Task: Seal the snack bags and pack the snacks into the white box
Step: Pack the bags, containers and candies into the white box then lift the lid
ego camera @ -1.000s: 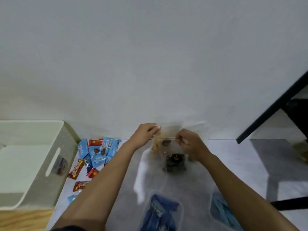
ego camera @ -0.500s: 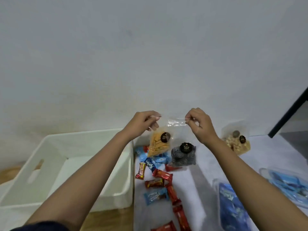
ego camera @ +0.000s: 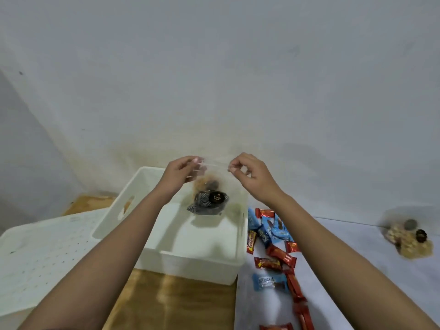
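A clear snack bag (ego camera: 209,194) with orange and black-striped snacks hangs over the white box (ego camera: 188,265). My left hand (ego camera: 181,173) pinches the bag's top left corner. My right hand (ego camera: 248,175) pinches the top right corner. The bag's strip is stretched between both hands. The box stands open below the bag; I see nothing lying on its floor.
Several red and blue wrapped candies (ego camera: 276,248) lie on the grey surface right of the box. Another clear bag of pale snacks (ego camera: 409,239) sits at the far right. A white perforated lid (ego camera: 42,258) lies left of the box on the wooden table (ego camera: 171,303).
Both hands carried the bag leftward, from above the candies to above the white box. The view turned left with them.
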`<state>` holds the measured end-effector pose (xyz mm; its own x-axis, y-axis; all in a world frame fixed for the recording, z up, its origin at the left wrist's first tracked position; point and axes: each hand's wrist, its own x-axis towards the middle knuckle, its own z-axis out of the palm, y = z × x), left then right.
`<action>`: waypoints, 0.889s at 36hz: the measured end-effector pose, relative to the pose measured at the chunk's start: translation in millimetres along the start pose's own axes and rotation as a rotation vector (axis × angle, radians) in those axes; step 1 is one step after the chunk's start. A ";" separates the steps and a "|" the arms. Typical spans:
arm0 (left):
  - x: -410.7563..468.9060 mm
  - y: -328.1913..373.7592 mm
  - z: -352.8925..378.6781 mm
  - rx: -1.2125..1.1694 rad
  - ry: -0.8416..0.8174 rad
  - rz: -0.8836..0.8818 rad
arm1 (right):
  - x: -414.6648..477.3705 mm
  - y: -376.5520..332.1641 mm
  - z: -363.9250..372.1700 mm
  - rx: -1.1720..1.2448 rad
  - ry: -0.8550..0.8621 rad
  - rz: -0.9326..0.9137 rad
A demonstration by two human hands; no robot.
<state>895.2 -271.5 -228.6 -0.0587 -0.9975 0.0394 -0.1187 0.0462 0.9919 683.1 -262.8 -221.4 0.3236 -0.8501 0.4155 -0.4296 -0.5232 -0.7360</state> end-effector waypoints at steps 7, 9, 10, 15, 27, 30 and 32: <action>24.2 -70.4 -7.7 0.010 -0.149 -0.186 | -10.2 65.5 36.8 -0.182 -0.211 0.230; 35.5 -85.5 -4.8 0.034 -0.246 -0.226 | -13.6 79.7 45.1 -0.263 -0.268 0.272; 40.8 -91.1 -2.4 0.049 -0.304 -0.243 | -14.6 85.0 48.4 -0.294 -0.297 0.285; 66.9 -104.3 16.7 0.155 -0.488 -0.283 | -7.8 97.2 58.0 -0.374 -0.276 0.287; 112.1 -119.3 20.7 0.196 -0.390 -0.238 | 9.9 112.1 62.0 -0.572 -0.212 0.238; 117.7 -120.1 20.0 0.244 -0.386 -0.223 | 12.8 112.7 61.8 -0.590 -0.201 0.242; 118.2 -118.5 19.1 0.277 -0.386 -0.206 | 13.4 112.6 61.6 -0.584 -0.202 0.254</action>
<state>883.4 -393.8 -343.7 -0.3613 -0.8975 -0.2531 -0.4214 -0.0850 0.9029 691.0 -329.4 -331.6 0.2789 -0.9531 0.1176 -0.8810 -0.3026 -0.3638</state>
